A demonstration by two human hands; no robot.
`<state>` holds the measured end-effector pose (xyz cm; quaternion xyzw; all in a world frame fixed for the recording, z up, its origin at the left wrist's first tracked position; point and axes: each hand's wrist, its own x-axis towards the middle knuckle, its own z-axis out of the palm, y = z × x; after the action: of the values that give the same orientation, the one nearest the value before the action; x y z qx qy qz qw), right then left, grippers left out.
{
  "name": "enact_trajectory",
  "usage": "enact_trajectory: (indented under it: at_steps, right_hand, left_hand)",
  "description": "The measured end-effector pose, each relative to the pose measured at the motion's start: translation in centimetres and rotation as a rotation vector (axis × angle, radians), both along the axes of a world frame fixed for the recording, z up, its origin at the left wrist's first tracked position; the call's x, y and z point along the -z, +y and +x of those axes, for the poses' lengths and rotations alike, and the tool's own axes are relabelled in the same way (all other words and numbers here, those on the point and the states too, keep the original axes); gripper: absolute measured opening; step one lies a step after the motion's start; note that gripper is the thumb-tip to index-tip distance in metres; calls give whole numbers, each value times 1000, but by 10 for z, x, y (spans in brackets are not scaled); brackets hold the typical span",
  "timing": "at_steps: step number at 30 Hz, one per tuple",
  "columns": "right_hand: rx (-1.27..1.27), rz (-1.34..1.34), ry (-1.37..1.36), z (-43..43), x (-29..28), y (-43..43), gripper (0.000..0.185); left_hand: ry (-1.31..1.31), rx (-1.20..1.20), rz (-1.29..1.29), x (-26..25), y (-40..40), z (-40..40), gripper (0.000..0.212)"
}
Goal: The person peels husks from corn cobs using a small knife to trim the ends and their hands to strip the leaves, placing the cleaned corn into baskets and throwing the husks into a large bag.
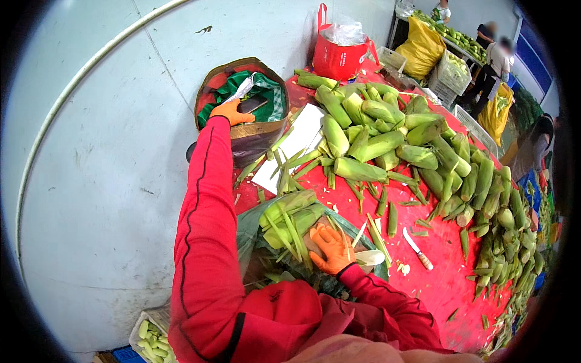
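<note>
My left hand (232,112), in an orange glove, reaches into an open bag (258,133) against the wall. Its thumb and fingers are around one end of a dark smartphone (253,104). Green checked cloth (275,99) and a white item (242,88) lie inside the bag. My right hand (333,248), also orange-gloved, rests with fingers spread on a brown surface (313,247) close to my body. Beside it are corn ears in husk (292,218), loose husk strips and a pale husk piece (370,257). A knife (418,248) with a patterned handle lies to the right.
Many husked-in corn ears (376,122) are heaped along the red table (447,281). A white sheet (295,145) lies near the bag. A red tote (340,56) stands at the back. Crates (449,79), yellow sacks (420,47) and several people are beyond. A corn crate (152,338) sits lower left.
</note>
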<state>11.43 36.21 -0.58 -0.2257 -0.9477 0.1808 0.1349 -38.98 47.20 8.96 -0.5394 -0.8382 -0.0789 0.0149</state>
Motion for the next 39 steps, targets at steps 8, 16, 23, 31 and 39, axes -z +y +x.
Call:
enact_trajectory:
  at_steps: [8,16,23,31,39]
  right_hand:
    - [-23,4,32,1,9,-1,63]
    - [5,8,7,1,4,-2,62]
    - [13,21,31,2,7,-3,62]
    - [14,23,40,1,9,-3,62]
    - [34,16,60,-1,9,-3,63]
  left_hand:
    - [102,-237,65,3,-2,26,45]
    - [-7,-346,226,-6,-2,68,74]
    - [55,-212,334,5,-15,80,88]
    - [152,-224,434,18,-18,75,113]
    - [153,-212,481,18,-19,77,116]
